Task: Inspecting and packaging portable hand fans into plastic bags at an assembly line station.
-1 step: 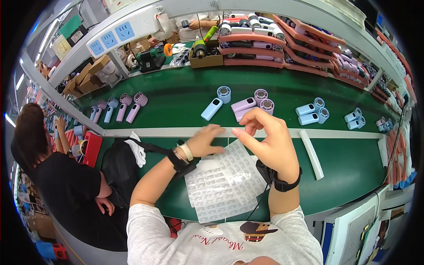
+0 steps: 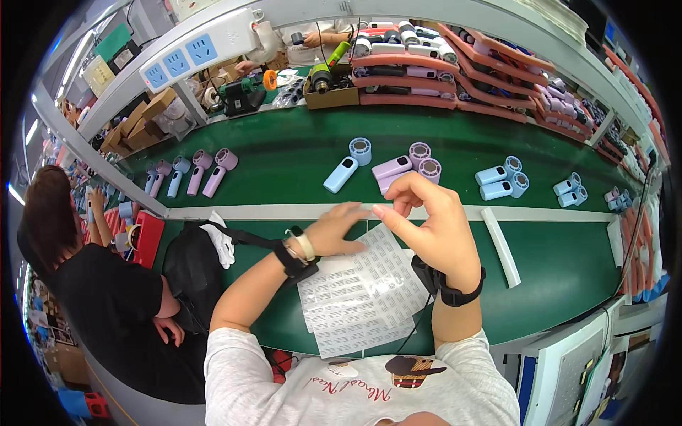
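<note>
My left hand is open above the upper left edge of the label sheets, fingers stretched toward my right thumb and slightly blurred. My right hand is raised at the right of the sheets, with bent fingers and the thumb held apart from them; I see nothing in it. Whether the two hands touch at the fingertips is unclear. Below them, overlapping white label sheets with rows of small printed labels lie on the green table. Beyond my hands rest a light blue handheld fan and purple handheld fans, partly hidden by my right hand.
A pale divider rail crosses the green surface. More blue fans lie right, and purple fans left. A white strip lies right of my hand. A black bag and a seated person are at left.
My left hand has shifted slightly right, closer to my right thumb. My right hand, the sheets and the fans look unchanged.
</note>
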Demonstrator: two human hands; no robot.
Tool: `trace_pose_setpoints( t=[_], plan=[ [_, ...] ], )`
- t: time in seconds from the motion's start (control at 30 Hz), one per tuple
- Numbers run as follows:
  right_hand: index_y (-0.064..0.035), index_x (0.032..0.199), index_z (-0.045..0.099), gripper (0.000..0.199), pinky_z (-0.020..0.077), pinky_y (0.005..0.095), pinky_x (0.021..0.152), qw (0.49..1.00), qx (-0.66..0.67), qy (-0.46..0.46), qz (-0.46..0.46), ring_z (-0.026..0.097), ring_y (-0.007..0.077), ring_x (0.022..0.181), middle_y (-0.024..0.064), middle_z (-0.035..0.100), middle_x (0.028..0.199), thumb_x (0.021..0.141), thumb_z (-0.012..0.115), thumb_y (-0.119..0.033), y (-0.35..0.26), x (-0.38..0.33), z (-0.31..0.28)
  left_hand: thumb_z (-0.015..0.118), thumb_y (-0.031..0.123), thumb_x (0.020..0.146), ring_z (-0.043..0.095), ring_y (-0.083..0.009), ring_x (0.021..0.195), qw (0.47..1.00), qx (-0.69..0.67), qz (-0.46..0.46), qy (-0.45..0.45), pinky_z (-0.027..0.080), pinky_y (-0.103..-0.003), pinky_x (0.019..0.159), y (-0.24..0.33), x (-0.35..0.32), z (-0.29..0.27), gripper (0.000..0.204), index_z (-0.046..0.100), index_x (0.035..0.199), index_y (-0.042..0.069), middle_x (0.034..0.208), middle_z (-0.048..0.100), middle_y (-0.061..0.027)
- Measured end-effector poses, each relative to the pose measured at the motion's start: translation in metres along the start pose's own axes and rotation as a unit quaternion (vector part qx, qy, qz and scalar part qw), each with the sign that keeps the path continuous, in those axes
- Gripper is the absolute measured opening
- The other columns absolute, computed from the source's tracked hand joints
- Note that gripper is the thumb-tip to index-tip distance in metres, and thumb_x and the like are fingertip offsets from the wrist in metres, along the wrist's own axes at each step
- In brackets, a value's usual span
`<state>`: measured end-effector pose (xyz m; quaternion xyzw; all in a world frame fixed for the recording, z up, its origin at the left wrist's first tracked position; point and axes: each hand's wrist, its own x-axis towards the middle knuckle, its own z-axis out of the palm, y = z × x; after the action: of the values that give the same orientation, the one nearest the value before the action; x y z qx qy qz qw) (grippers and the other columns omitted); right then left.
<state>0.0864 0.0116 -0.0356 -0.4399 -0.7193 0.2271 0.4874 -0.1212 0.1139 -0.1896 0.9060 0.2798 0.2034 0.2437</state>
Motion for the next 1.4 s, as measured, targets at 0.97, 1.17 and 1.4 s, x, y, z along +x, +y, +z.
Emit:
trace_pose_setpoints(
  t=[0.97, 1.17, 1.4],
  plan=[
    [0.0032, 0.081, 0.062, 0.022, 0.0477, 0.0255, 0.06, 0.946, 0.124, -0.139, 0.264, 0.057, 0.0094, 0.064, 0.0048, 0.064, 0.071, 0.084, 0.069, -0.017, 0.101, -0.093, 0.018, 0.066, 0.013, 0.086, 0.051, -0.003, 0.068, 0.897, -0.4, -0.187, 0.02, 0.042, -0.02, 0.062, 0.015, -0.078, 0.008, 0.014, 0.065, 0.081, 0.001, 0.073, 0.061, 0.0021],
    [-0.0002, 0.087, 0.061, 0.009, 0.0477, 0.0224, 0.065, 0.924, 0.24, -0.068, 0.29, 0.059, 0.0076, 0.074, 0.0019, 0.065, 0.082, 0.086, 0.066, -0.008, 0.118, -0.099, 0.029, 0.065, 0.012, 0.088, 0.052, -0.0026, 0.071, 0.881, -0.433, -0.191, 0.012, 0.043, -0.02, 0.063, 0.003, -0.08, 0.02, 0.012, 0.065, 0.085, 0.001, 0.077, 0.062, 0.0022],
    [-0.0006, 0.086, 0.059, 0.007, 0.0451, 0.0206, 0.065, 0.925, 0.204, -0.097, 0.307, 0.055, 0.0053, 0.072, -0.0002, 0.061, 0.079, 0.085, 0.065, -0.004, 0.131, -0.101, 0.027, 0.068, 0.015, 0.086, 0.053, -0.0021, 0.072, 0.88, -0.44, -0.177, 0.016, 0.043, -0.02, 0.063, 0.012, -0.08, 0.015, 0.013, 0.066, 0.088, 0.002, 0.079, 0.062, 0.0024]
  ],
)
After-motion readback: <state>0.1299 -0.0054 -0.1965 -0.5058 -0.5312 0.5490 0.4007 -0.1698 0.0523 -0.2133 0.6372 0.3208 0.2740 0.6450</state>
